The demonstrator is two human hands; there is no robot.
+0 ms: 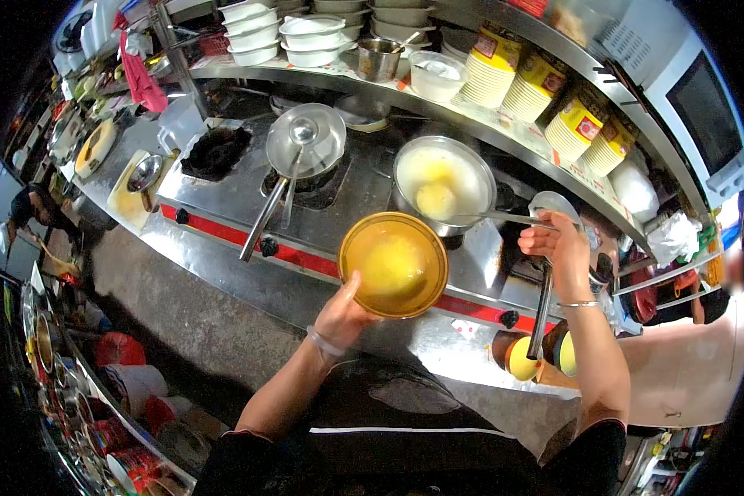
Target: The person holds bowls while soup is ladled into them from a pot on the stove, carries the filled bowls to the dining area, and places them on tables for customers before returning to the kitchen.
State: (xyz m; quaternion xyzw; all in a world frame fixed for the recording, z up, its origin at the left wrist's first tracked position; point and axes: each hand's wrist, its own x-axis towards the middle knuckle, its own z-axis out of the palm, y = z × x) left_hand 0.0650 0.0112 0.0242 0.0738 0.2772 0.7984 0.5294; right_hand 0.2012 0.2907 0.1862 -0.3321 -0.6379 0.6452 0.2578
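My left hand (349, 314) grips the rim of a brown bowl (349, 248), thumb over the near edge. Yellow food in liquid (393, 264) fills its middle. My right hand (558, 248) is closed around the long metal handle of a ladle (504, 217). The ladle's head reaches into a metal pot (486, 178) on the stove and appears filled with something yellow. Pale, cloudy liquid with more yellow in it fills the pot. The bowl is held in front of the pot, just below it in view.
A pan (322, 136) with a ladle inside sits on the left burner, its handle jutting forward. Stacked paper tubs (492, 70) and white bowls (312, 41) line the shelf behind. Another pan handle (541, 314) sticks out at right. A person (45, 211) stands far left.
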